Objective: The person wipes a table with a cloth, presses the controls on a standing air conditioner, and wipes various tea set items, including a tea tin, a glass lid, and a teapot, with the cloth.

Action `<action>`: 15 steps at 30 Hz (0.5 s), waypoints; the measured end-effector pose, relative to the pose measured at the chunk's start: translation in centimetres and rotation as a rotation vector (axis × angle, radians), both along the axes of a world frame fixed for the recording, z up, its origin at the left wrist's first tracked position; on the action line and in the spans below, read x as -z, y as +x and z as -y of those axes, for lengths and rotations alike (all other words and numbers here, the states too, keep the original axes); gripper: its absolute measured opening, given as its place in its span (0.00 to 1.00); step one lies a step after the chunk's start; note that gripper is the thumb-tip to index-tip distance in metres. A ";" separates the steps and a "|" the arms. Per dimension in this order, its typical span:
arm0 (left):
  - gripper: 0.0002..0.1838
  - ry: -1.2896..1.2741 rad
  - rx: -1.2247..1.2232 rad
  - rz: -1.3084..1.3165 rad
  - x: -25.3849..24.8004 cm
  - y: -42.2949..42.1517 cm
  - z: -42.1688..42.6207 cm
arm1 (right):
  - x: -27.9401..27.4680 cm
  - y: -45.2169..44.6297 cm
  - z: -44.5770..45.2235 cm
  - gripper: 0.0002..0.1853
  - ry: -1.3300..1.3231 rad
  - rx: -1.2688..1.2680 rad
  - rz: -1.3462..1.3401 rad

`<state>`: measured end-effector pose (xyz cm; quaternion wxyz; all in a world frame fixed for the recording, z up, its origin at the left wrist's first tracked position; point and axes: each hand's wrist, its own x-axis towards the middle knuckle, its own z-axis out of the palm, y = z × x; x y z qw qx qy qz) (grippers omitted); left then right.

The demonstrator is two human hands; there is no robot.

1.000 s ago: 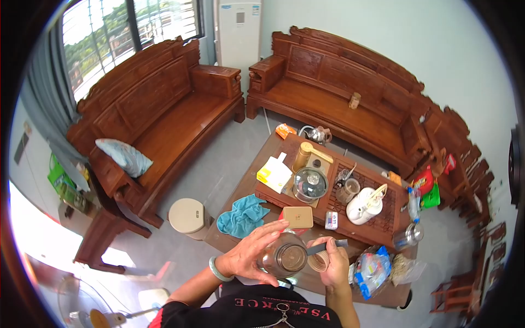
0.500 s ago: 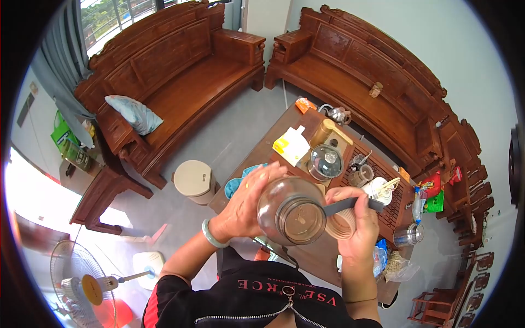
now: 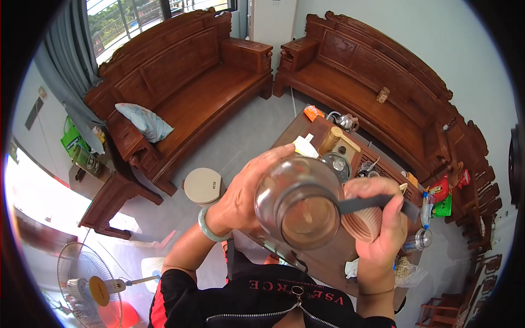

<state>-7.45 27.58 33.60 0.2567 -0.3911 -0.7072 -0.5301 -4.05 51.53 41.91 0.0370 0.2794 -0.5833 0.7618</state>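
A see-through, brownish water bottle (image 3: 290, 175) is close to the camera, its open round mouth facing me. My left hand (image 3: 246, 188) is wrapped round the bottle's body from the left, and a pale green bangle circles that wrist. In my right hand (image 3: 383, 218) is a ribbed beige screw cap (image 3: 363, 223), off the mouth and just right of it. A dark strap (image 3: 355, 204) runs from the bottle's neck across the cap and between my right fingers. The bottle's far side is hidden.
Beyond my hands stands a wooden tea table (image 3: 322, 268) with a glass-lidded pot (image 3: 337, 164), a kettle (image 3: 346, 121) and other tea things. Two carved wooden benches (image 3: 202, 104) line the walls. A lidded bin (image 3: 203, 185) and a fan (image 3: 90, 287) are on the left.
The bottle and both hands have come nearer the camera and look larger. My right hand with the cap has shifted right. The room has slid slightly right in view.
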 end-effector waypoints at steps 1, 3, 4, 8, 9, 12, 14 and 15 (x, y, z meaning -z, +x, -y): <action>0.62 0.041 0.032 0.033 -0.1 -0.4 -0.2 | -0.7 -0.7 0.1 0.28 0.008 -0.031 -0.024; 0.65 -0.052 -0.003 0.028 -0.8 -1.5 0.0 | -2.5 -1.9 0.2 0.28 0.025 -0.063 0.010; 0.66 -0.186 -0.068 -0.010 -1.3 -2.2 0.5 | -3.7 -2.4 0.2 0.28 0.031 -0.062 0.069; 0.71 -0.205 -0.117 0.022 -3.1 -3.9 0.7 | -5.9 -4.6 0.5 0.27 -0.050 -0.147 0.142; 0.71 -0.185 -0.104 0.022 -3.8 -4.2 0.5 | -6.2 -4.7 0.5 0.26 -0.047 -0.139 0.123; 0.71 -0.165 -0.087 -0.030 -5.6 -4.9 0.2 | -7.1 -4.9 0.7 0.23 -0.047 -0.133 0.075; 0.70 -0.215 -0.114 -0.088 -6.1 -5.2 0.5 | -7.5 -4.7 0.6 0.23 -0.045 -0.113 0.042; 0.70 -0.245 -0.133 -0.095 -5.7 -5.3 0.8 | -7.6 -4.5 0.6 0.23 -0.047 -0.103 0.029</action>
